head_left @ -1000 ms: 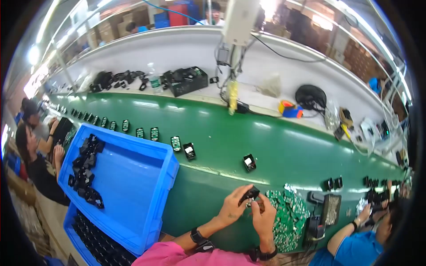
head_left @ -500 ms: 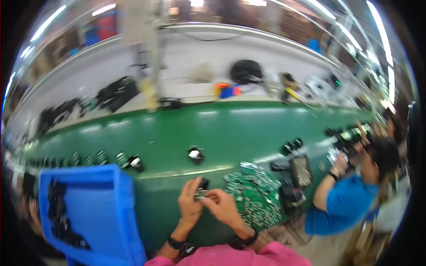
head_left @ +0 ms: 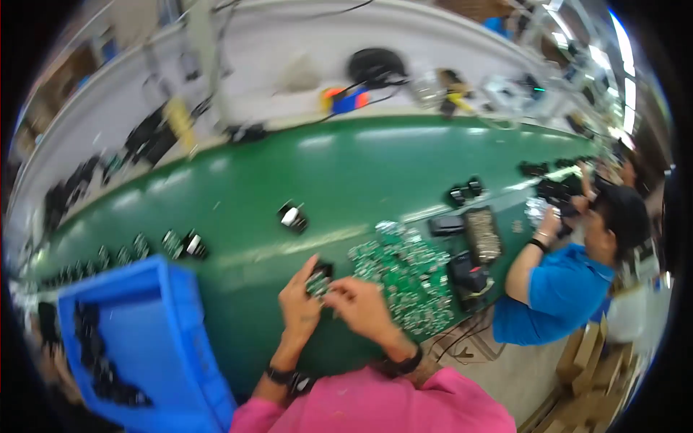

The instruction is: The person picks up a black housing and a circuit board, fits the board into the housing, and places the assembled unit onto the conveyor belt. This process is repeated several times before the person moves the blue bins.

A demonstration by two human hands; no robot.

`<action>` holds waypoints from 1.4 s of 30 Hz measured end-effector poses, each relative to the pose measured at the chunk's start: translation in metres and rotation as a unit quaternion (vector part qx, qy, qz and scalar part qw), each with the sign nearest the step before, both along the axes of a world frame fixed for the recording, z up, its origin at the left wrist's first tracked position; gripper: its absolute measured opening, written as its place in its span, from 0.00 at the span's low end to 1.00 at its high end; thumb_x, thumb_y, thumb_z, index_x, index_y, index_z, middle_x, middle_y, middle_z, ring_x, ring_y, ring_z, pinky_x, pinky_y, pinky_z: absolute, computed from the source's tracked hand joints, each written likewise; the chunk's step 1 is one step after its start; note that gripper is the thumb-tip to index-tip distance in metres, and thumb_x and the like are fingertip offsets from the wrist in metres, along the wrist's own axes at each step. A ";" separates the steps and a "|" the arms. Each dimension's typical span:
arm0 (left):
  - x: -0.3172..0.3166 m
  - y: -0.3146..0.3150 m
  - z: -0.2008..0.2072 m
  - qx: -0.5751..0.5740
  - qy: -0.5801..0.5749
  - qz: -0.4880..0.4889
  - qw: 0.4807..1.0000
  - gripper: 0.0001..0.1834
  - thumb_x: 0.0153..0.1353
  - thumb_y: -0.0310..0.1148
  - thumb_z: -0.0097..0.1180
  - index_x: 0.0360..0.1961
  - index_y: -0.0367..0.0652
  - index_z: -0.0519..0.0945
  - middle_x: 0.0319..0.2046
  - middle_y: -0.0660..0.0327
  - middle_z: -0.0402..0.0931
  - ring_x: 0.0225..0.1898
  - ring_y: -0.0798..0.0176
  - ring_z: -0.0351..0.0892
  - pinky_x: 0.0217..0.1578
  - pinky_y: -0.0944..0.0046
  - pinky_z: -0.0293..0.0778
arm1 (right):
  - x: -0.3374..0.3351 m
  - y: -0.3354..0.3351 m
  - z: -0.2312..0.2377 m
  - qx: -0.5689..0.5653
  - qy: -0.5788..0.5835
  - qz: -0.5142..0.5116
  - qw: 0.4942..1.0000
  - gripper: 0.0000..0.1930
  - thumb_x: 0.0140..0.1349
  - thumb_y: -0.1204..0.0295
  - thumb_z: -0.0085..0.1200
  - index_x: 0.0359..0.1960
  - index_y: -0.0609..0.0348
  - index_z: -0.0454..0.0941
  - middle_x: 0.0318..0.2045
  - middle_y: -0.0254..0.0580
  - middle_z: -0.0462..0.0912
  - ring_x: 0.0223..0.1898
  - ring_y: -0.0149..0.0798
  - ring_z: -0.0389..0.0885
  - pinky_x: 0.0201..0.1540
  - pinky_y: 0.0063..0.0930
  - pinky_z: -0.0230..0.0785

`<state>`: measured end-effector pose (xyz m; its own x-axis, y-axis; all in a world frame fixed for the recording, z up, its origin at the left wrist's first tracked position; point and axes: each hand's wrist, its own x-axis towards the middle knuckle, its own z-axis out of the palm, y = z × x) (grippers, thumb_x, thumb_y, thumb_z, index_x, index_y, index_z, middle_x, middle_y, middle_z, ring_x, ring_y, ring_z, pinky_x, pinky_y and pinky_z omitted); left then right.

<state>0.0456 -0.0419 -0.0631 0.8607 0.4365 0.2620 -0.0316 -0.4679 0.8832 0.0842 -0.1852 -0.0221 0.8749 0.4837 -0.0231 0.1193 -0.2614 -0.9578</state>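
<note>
Broadly, a long green workbench (head_left: 404, 159) fills the scene, running from the near left to the far right. On the right, beside the bench, sits a co-worker in a blue shirt (head_left: 545, 303), arms stretched over dark parts (head_left: 559, 191) at the bench's right end. A blue bin (head_left: 141, 328) stands at the near left; black pieces (head_left: 97, 361) lie heaped along its left side and near end. A loose heap of green circuit boards (head_left: 401, 281) spreads on the bench, just right of the hands.

Fingers curled, the left hand (head_left: 298, 303) grasps a small black case (head_left: 326, 268) above the near part of the bench, between the bin and the heap. The right hand (head_left: 359, 307) comes in from the right, its thumb and fingers drawn together at the held item; I cannot tell whether they pinch it. To the right of the heap lie a speckled block (head_left: 482, 234) and, nearer, a black device (head_left: 469, 274).

Farther off, a single open case with a white piece (head_left: 293, 217) rests apart from a row of small units (head_left: 123, 255) on the left. Smallest, a green board (head_left: 315, 285) shows at the held case's near side, by the right fingertips.
</note>
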 end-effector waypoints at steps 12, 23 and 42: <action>-0.003 0.001 0.008 -0.183 0.070 -0.036 0.980 0.31 0.56 0.18 0.51 0.64 0.44 0.71 0.31 0.53 0.79 0.23 0.72 0.76 0.27 0.66 0.75 | 0.025 0.000 0.007 -0.056 -0.032 0.038 0.997 0.11 0.63 0.71 0.57 0.29 0.68 0.77 0.19 0.44 0.79 0.19 0.31 0.77 0.22 0.27 0.65; 0.003 0.003 0.000 -0.161 -0.013 -0.076 0.984 0.30 0.59 0.15 0.44 0.65 0.40 0.68 0.42 0.58 0.81 0.34 0.75 0.77 0.36 0.71 0.75 | 0.026 0.010 -0.007 -0.062 -0.065 -0.009 0.996 0.09 0.62 0.72 0.58 0.29 0.67 0.79 0.18 0.38 0.79 0.20 0.26 0.74 0.24 0.23 0.66; 0.006 0.005 -0.003 -0.290 0.010 -0.045 0.956 0.17 0.70 0.29 0.47 0.57 0.36 0.69 0.41 0.54 0.80 0.30 0.71 0.80 0.22 0.74 0.77 | 0.018 0.020 -0.014 -0.118 -0.124 -0.051 0.984 0.10 0.64 0.69 0.58 0.32 0.64 0.76 0.18 0.46 0.80 0.19 0.42 0.80 0.23 0.33 0.69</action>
<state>0.0517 -0.0370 -0.0664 0.9037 0.4277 -0.0189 -0.0288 0.1050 0.9941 0.1026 -0.1657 -0.0359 0.9114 0.4001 0.0965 0.3041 -0.4966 -0.8129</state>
